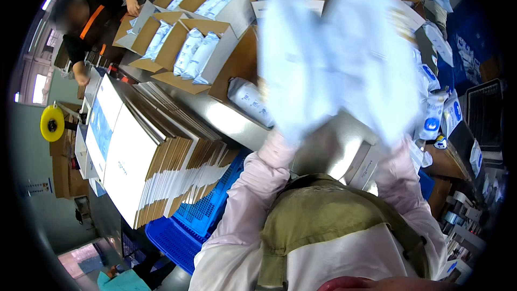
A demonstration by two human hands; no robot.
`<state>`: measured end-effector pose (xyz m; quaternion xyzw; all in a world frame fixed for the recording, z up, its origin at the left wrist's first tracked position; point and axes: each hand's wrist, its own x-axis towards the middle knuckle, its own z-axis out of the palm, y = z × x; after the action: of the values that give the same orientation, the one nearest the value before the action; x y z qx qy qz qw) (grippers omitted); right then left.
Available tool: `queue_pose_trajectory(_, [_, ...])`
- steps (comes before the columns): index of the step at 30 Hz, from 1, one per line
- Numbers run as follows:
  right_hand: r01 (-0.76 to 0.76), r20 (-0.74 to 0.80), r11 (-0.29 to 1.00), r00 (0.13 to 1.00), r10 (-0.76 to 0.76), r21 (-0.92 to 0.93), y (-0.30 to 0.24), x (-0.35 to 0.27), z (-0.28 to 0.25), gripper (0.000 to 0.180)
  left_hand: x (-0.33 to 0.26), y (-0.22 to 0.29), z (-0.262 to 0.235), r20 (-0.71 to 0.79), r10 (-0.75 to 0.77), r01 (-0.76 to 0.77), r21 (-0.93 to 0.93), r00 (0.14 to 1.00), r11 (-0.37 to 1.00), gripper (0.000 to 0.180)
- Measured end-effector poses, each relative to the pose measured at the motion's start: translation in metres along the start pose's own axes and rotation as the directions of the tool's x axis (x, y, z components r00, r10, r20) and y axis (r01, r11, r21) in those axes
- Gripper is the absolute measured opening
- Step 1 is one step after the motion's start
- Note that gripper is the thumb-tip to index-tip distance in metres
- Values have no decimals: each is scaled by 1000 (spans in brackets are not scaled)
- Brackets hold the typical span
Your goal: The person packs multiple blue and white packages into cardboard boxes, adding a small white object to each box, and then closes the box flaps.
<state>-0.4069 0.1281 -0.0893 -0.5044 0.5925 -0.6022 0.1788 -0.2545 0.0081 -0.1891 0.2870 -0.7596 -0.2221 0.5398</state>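
Note:
A large white and pale-blue plastic bag (334, 59) is held up in front of me, smeared by motion. My left hand (284, 132) grips its lower left corner and my right hand (397, 139) its lower right corner; both hands are blurred and mostly covered by the bag. My pink sleeves rise to it from below. Beneath the bag, a white-blue rolled pack (250, 102) lies in an open brown carton (237, 70) on the metal table (231, 121).
Several open cartons (188, 48) with white-blue packs stand at the back. A stack of flat cartons (145, 151) rests on a blue crate (188, 226) at left. A co-worker (89, 19) stands far left. More packs (433, 113) pile up at right. A yellow tape roll (52, 123) is at the left.

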Motion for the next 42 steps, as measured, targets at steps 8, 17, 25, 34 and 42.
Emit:
queue_pose_trajectory(8, [-91,250,482,762,597,-872,162,101,120,52,-5,-68,-8,508,-410,252,351,758,902,45])
queue_pose_trajectory(17, [-2,-107,777,991,-83,-629,40,-54,7,28,6,-15,-12,875,-330,-121,393,354,912,69])
queue_pose_trajectory(25, [-740,-532,254,639,556,-623,37,-287,-127,97,-8,3,-8,954,-266,-305,297,139,905,64])
queue_pose_trajectory(34, [-846,-670,240,526,524,-476,82,-314,-88,47,-65,63,-34,986,156,-161,-164,-61,973,61])
queue_pose_trajectory(42, [-634,-784,728,301,543,261,88,-361,-156,41,-62,83,-44,979,168,-230,-191,-117,954,58])
